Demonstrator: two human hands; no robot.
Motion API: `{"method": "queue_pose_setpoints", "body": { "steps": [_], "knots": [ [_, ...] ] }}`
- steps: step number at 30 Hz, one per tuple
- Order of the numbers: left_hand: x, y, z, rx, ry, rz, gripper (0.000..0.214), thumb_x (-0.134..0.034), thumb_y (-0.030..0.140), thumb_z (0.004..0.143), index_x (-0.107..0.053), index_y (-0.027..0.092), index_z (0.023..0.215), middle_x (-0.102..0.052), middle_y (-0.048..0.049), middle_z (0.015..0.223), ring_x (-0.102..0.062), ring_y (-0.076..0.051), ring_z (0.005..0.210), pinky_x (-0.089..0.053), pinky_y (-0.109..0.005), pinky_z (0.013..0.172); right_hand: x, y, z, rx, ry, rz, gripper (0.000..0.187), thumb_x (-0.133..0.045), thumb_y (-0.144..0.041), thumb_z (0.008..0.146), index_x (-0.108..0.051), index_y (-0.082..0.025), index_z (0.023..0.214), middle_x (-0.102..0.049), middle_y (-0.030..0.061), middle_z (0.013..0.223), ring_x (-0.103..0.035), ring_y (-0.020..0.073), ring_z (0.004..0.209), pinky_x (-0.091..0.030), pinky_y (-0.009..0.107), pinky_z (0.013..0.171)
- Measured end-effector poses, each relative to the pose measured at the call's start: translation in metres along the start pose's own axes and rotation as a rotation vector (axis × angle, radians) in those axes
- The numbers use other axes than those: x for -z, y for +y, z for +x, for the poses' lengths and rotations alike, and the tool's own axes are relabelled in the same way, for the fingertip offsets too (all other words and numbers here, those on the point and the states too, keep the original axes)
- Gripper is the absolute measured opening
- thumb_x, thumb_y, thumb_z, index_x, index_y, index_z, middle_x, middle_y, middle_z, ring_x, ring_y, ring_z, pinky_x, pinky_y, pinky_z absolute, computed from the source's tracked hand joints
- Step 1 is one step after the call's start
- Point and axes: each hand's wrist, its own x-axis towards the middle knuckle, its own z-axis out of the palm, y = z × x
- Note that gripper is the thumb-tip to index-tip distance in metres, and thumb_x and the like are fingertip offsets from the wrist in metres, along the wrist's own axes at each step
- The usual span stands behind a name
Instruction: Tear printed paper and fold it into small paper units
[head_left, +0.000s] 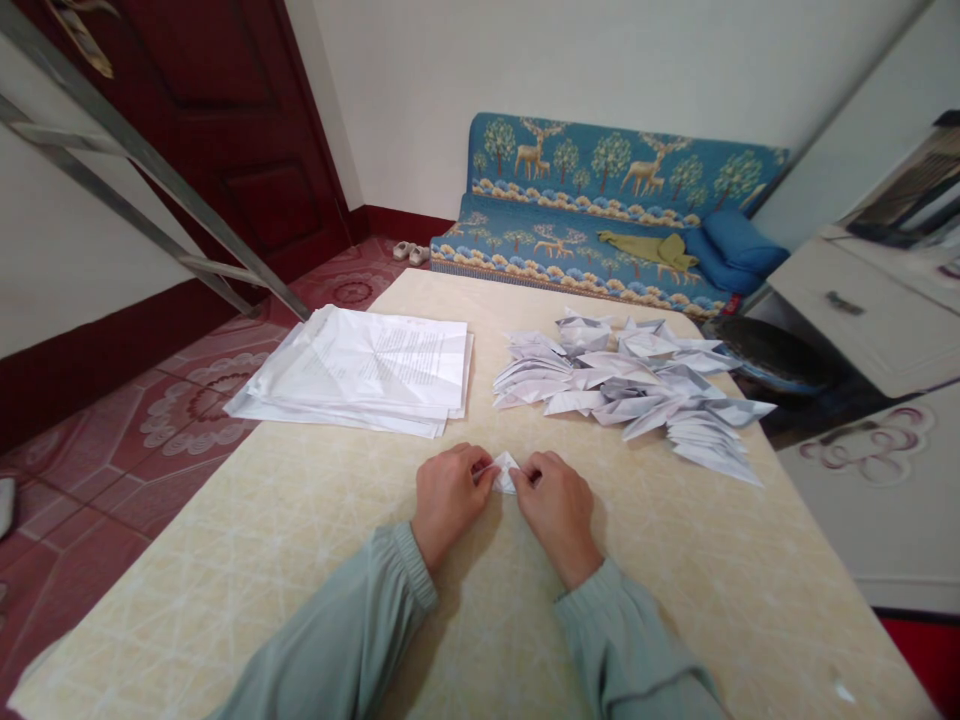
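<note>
My left hand (448,496) and my right hand (556,503) meet at the middle of a cream table (300,560). Both pinch a small folded piece of white paper (505,468) between their fingertips, pressed against the tabletop. Most of the paper is covered by my fingers. A stack of flat printed sheets (360,370) lies beyond my left hand. A heap of several folded paper shapes (630,385) lies beyond my right hand. Both arms wear pale green sleeves.
A blue sofa with a deer pattern (600,210) stands past the table's far edge. A metal ladder (150,180) leans at the left before a dark red door (225,130). A white cabinet (870,310) stands at the right. A dark bowl-like object (772,355) sits by the table's right edge.
</note>
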Motion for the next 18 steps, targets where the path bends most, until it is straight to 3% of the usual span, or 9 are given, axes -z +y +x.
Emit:
{"method": "queue_pose_setpoints", "body": {
  "steps": [13,15,18],
  "knots": [
    [0.001,0.002,0.000,0.007,-0.016,0.061,0.017,-0.052,0.032,0.082,-0.060,0.021,0.071,-0.059,-0.0013,0.076,-0.054,-0.015,0.066,-0.026,-0.026,0.053,0.003,0.002,0.008,-0.038,-0.062,0.053,0.016,-0.066,-0.029,0.071,-0.058,-0.020,0.060,-0.061,-0.0009,0.068,-0.053,0.0122,0.059,-0.027,0.024,0.050],
    [0.000,0.002,-0.001,0.002,-0.006,0.085,0.016,-0.052,0.029,0.081,-0.058,0.020,0.070,-0.058,-0.0016,0.076,-0.053,-0.016,0.066,-0.026,-0.027,0.053,0.002,0.003,0.010,-0.059,-0.070,0.071,0.010,-0.068,-0.028,0.069,-0.061,-0.021,0.069,-0.062,-0.0009,0.071,-0.055,0.0129,0.060,-0.028,0.023,0.051],
    [-0.001,0.002,-0.002,-0.001,0.002,0.091,0.013,-0.052,0.027,0.081,-0.056,0.020,0.072,-0.058,-0.0019,0.078,-0.054,-0.016,0.068,-0.029,-0.027,0.055,0.002,0.003,0.013,-0.073,-0.082,0.088,0.023,-0.072,-0.027,0.065,-0.062,-0.022,0.086,-0.064,-0.0010,0.074,-0.057,0.0137,0.061,-0.031,0.023,0.052]
  ]
}}
